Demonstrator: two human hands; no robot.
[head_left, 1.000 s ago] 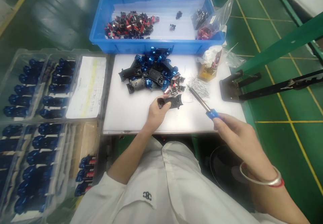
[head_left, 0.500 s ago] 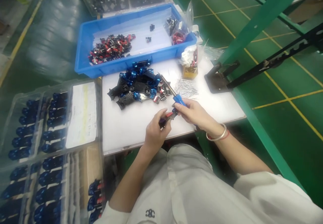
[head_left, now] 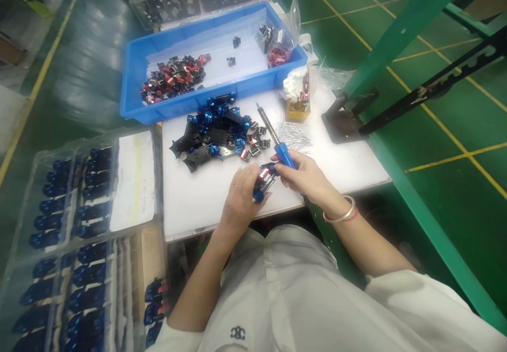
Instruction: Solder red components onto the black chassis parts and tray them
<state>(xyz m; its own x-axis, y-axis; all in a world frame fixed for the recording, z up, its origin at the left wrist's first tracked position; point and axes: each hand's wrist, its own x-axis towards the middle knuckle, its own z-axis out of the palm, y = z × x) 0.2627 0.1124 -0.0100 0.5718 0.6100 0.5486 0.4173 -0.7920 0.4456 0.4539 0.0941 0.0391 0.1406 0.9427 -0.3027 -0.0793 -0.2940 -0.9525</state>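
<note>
Holding soldering iron (head_left: pixel 284 156), toy-car chassis (head_left: pixel 264 178)

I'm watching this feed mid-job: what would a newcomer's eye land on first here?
The bright blue plastic bin at the far edge of the white bench stands out first, holding a heap of red and black parts. Just in front of it lies a pile of black and blue parts. Nearest, the right hand grips a blue-handled soldering iron beside a small part held in the left hand.

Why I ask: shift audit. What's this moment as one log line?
left hand: holds blue-red part | right hand: holds soldering iron | table: parts pile, metal pins
</note>
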